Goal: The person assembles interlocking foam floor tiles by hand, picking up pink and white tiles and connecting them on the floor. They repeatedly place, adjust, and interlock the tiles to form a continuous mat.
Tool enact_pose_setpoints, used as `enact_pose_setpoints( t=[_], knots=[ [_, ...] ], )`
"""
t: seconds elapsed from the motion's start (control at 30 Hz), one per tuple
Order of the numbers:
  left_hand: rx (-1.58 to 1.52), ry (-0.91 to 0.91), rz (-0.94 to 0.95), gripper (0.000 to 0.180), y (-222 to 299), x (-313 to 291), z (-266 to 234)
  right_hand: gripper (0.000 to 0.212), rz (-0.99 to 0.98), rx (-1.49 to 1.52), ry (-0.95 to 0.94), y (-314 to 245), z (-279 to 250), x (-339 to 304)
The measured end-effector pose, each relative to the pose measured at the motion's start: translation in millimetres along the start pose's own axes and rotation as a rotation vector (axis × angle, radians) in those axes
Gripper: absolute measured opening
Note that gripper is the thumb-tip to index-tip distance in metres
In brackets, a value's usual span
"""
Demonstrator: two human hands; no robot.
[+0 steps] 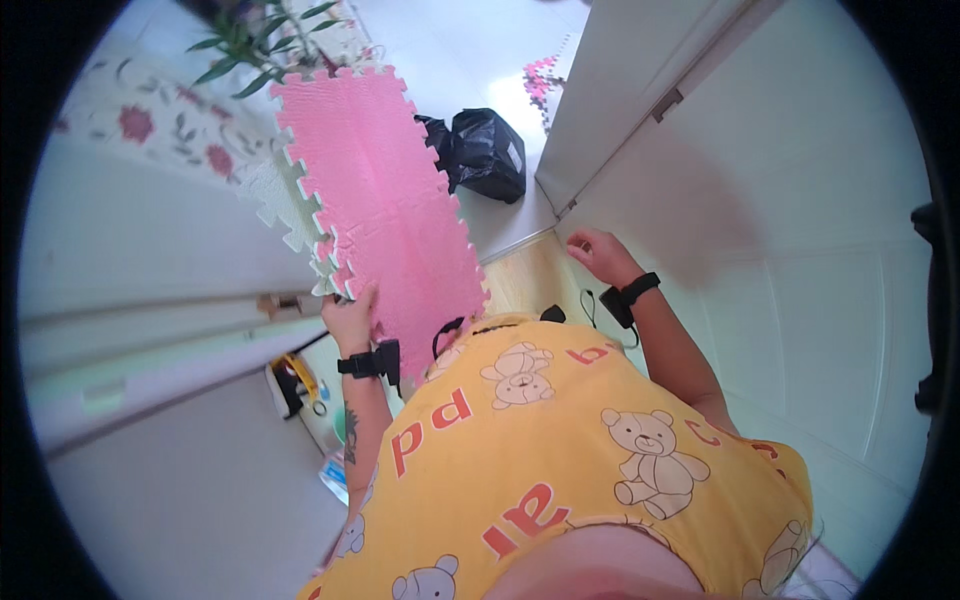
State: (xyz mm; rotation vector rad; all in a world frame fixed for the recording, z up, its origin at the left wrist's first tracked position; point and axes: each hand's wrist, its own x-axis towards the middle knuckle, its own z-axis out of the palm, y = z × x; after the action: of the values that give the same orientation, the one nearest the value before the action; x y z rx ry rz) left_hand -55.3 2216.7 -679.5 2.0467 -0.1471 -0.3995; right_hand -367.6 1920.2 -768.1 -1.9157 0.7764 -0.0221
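My left hand [349, 318] is closed on the left edge of a stack of foam floor mats. The top one is a long pink foam mat [375, 190] with toothed interlocking edges, reaching from my waist toward the far doorway. Beneath its left side, a pale whitish-green foam mat [275, 203] sticks out. My right hand [603, 256] hangs apart from the mats, near the white door panel on the right. Its fingers are loosely curled, and nothing shows in them. A black strap with a small box sits on each wrist.
Beyond the mats, a black plastic bag [488, 153] stands on the floor by the doorway. A leafy plant [268, 45] and a flower-patterned cloth [150, 120] are at the far left. A white door [640, 80] rises to the right. Pink and dark mat pieces [542, 85] lie farther off.
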Motion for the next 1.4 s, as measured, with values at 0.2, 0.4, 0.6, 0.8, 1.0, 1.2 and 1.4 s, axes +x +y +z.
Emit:
enact_pose_setpoints(
  t=[0.2,0.4,0.6,0.8,1.0,1.2,1.4],
  knots=[
    [0.003,-0.117,0.189,0.057,2.5,31.3,-19.4,0.023,0.088,0.065,0.122,-29.3,50.8,-97.3],
    [-0.116,-0.149,0.314,0.056,-6.4,42.2,-24.1,0.023,0.174,0.124,0.269,-15.7,143.8,-177.8],
    [0.019,-0.227,0.533,0.053,-4.2,59.9,-12.3,0.021,0.204,0.134,0.330,-2.7,244.2,-216.7],
    [-0.276,-0.362,0.860,0.053,14.4,6.8,6.1,0.022,0.186,0.243,0.664,-2.2,365.4,-309.1],
    [-0.264,-0.721,0.598,0.060,10.2,-60.7,79.4,0.024,0.355,0.290,0.633,0.1,497.3,-399.7],
    [0.250,-1.040,0.714,0.109,20.8,-101.3,192.5,0.022,0.494,0.321,0.778,-2.1,528.4,-375.3],
    [-0.147,-1.366,0.975,0.048,33.2,-147.2,62.2,0.020,0.412,0.308,0.655,-13.5,545.4,-350.1]
  ],
)
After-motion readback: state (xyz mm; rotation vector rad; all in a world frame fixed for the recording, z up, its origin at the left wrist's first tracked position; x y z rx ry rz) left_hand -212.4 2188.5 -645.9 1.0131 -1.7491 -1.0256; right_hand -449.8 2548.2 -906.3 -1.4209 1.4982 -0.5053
